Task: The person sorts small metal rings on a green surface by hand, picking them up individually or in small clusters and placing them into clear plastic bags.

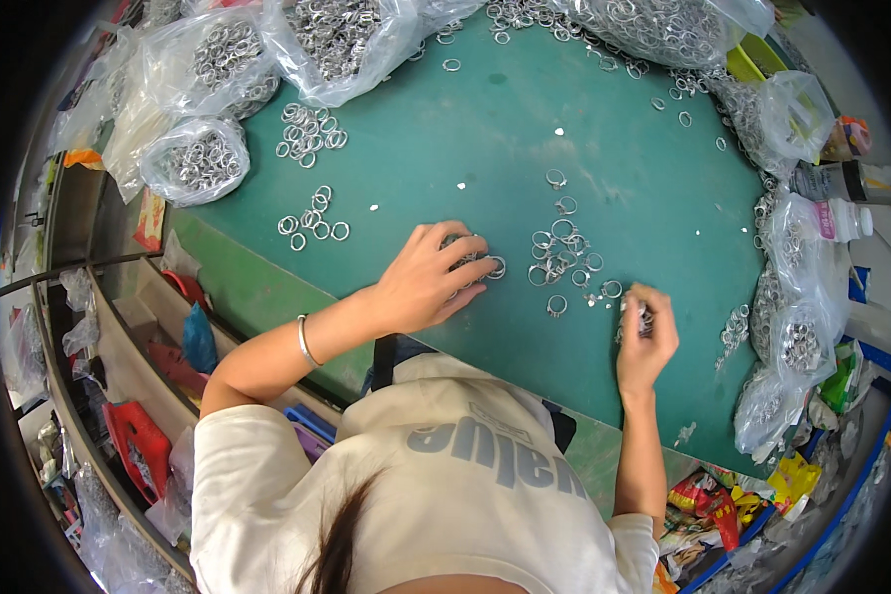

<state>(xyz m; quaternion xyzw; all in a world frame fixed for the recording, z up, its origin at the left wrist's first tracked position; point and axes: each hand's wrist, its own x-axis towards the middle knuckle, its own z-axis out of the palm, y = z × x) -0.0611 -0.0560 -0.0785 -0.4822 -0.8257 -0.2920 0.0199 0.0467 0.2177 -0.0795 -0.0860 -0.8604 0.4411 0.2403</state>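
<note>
My left hand (pixel 428 279) is curled over a cluster of silver rings (pixel 496 266) at the middle of the green table; some show between the fingers and past their tips. Farther right, near the table's front edge, my right hand (pixel 649 339) is closed around several small silver rings, slightly blurred. Between the hands lies a loose group of rings (pixel 562 252) with raised settings, and a single ring (pixel 612 288) sits just beside the right fingertips. To the left are a small group of plain rings (pixel 320 230) and a denser pile (pixel 310 136).
Clear plastic bags full of rings (pixel 200 158) line the table's left, back (pixel 342 45) and right (pixel 800 342) edges. A white bottle (pixel 843 220) stands at the far right. Open drawers with a red tray (pixel 137 445) are at the lower left.
</note>
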